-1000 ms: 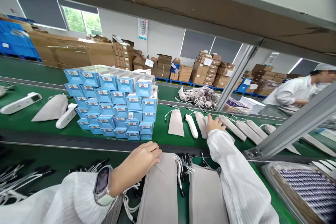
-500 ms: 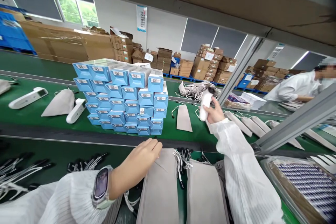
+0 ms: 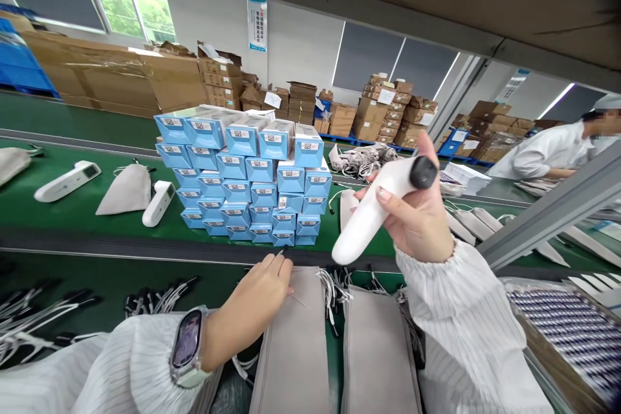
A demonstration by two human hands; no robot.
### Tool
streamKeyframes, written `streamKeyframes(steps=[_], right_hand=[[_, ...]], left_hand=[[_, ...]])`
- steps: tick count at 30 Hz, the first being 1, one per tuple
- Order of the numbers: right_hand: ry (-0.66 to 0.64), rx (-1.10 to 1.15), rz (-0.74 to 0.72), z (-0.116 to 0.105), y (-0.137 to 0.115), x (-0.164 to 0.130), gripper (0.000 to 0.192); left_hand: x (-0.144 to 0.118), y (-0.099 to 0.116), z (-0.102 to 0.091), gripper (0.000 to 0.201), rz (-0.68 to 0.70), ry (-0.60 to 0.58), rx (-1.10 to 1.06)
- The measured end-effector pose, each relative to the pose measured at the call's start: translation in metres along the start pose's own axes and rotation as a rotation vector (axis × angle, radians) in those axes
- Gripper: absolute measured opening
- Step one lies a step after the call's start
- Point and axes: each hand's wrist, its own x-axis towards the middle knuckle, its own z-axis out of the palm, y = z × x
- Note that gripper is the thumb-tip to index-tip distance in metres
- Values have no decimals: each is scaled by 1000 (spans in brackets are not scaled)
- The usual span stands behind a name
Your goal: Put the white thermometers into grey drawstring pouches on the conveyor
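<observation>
Gripping a white gadget (image 3: 361,226) between thumb and fingers, the right hand (image 3: 420,223) holds it in the air, black end up, beyond two stacks of grey pouches. The left hand (image 3: 262,291) lies at the far end of the left stack (image 3: 295,356), fingers bent; whether they pinch cloth, I cannot tell. Farther back, blue boxes (image 3: 237,191) stand piled on a green belt (image 3: 24,217).

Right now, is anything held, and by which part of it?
The right hand holds the white device near its black end. Whether the left hand, at the gray pouches, grips anything cannot be told.
</observation>
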Motion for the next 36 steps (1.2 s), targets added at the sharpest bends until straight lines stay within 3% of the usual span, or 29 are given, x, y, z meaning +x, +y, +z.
streamKeyframes(steps=[4, 12, 19, 24, 26, 29, 32, 34, 36], right_hand=[[-37, 109, 24, 22, 7, -7, 48], [-104, 135, 113, 45, 34, -12, 40], [-151, 160, 190, 46, 48, -13, 35], [-7, 266, 285, 37, 42, -6, 39], [-87, 288, 321, 37, 40, -8, 38], [-429, 193, 426, 42, 40, -15, 33], [-711, 1, 525, 46, 38, -21, 45], [-736, -151, 457, 47, 37, -24, 50], [-737, -324, 299, 49, 35, -27, 55]], left_hand=[[-1, 0, 7, 12, 13, 31, -2], [0, 3, 1, 19, 135, 85, 112], [-3, 5, -18, 19, 121, 117, -185], [-7, 8, -29, 20, 77, 117, -338], [-8, 8, -29, 19, 40, 140, -413], [-10, 5, -30, 19, -39, 268, -455], [-12, 3, -37, 19, -64, 402, -356], [-14, 3, -42, 19, -68, 433, -287], [-15, 5, -46, 20, -73, 440, -238]])
